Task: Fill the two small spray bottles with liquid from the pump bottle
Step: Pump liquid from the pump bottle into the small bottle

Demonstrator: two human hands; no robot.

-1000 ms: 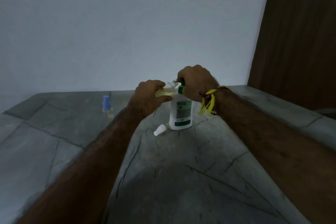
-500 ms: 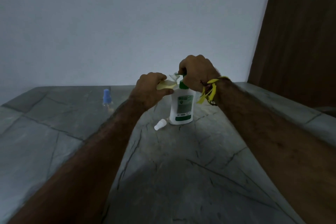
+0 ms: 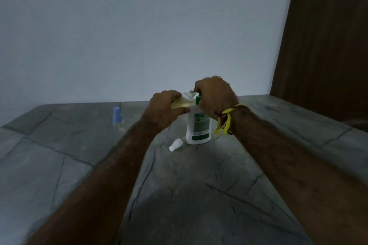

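While your right hand (image 3: 214,95) sits curled over the green pump head (image 3: 198,99) of the white plastic pump bottle with the green label (image 3: 198,127), your left hand (image 3: 165,108) grips a small clear spray bottle showing yellowish liquid (image 3: 182,103), tipped with its mouth up against the nozzle. That's your weak spot: if the small mouth drifts off the spout as you press, the liquid would likely run over your fingers and onto the grey cracked stone counter (image 3: 179,195). Press hard and off-centre and the pump bottle, standing free on the counter, could rock or tip. Just beside its base lies a small white cap (image 3: 175,144); it looks ready to roll if nudged. Well off to the left stands the second small clear spray bottle with a blue top (image 3: 117,118), upright and capped.

Now, what you can't check: the spout tip and the bottle mouth are hidden between your hands, so I can't tell whether they truly meet. The fill level is hard to read in this dim light, and the label print is too small.
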